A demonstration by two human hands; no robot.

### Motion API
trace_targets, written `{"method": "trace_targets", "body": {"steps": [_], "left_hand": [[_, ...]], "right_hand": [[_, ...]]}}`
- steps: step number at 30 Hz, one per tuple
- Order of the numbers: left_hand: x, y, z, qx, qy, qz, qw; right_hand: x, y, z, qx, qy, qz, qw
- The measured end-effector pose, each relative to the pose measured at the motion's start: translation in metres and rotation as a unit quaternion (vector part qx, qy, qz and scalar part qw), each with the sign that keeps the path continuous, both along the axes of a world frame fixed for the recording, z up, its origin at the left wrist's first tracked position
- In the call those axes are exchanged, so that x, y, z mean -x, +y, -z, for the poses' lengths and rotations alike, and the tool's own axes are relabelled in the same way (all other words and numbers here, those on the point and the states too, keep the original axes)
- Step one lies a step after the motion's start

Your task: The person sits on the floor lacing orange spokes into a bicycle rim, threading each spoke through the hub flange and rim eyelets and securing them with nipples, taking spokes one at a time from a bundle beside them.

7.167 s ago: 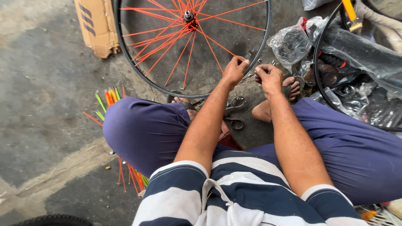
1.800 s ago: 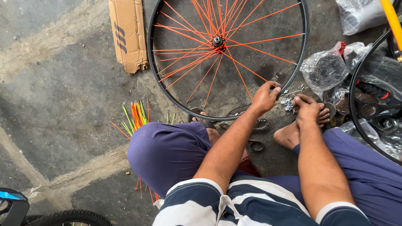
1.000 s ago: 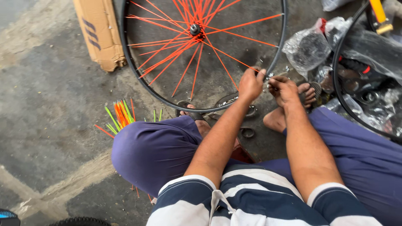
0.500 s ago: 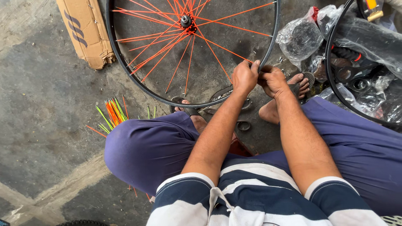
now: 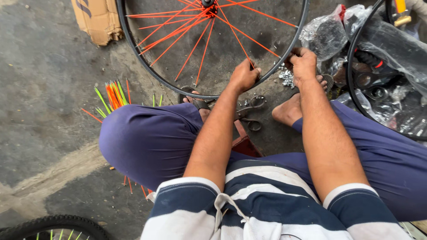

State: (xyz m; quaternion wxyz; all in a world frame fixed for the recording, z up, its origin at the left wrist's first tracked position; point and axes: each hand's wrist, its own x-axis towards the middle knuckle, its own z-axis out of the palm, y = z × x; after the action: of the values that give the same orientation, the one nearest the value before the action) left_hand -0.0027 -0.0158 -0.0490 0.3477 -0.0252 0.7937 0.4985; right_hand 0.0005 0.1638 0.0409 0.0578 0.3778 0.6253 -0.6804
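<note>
Gripping rim [image 5: 187, 86] with my left hand [image 5: 243, 75], rim upright on floor | right hand [image 5: 302, 64] pinches a spoke [image 5: 249, 35] end there | advice: steady rim, keep spoke aligned.

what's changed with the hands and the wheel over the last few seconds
Both hands stay at the lower right of the rim; the left hand keeps pinching an orange spoke there, and the right hand still grips the rim. The hub has drifted about the frame, mostly from the camera shifting. The loose coloured spokes, cardboard box and pliers lie as before.
</note>
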Motion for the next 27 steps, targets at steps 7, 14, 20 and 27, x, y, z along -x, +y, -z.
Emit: {"method": "trace_targets", "body": {"steps": [7,14,20,27], "left_hand": [[-0.002,0.041,-0.002,-0.054,0.014,-0.083,0.995],[-0.007,0.042,-0.006,-0.053,0.073,-0.102,0.991],[-0.008,0.048,-0.003,-0.093,0.059,-0.118,0.987],[-0.008,0.05,-0.003,-0.105,0.07,-0.121,0.985]], "right_hand": [[-0.04,0.003,-0.001,0.015,-0.015,0.016,1.0],[-0.055,-0.01,0.005,0.053,-0.013,-0.019,0.998],[-0.059,-0.015,0.015,0.051,-0.007,0.011,0.999],[-0.06,-0.012,0.02,-0.024,0.031,-0.022,0.999]]}}
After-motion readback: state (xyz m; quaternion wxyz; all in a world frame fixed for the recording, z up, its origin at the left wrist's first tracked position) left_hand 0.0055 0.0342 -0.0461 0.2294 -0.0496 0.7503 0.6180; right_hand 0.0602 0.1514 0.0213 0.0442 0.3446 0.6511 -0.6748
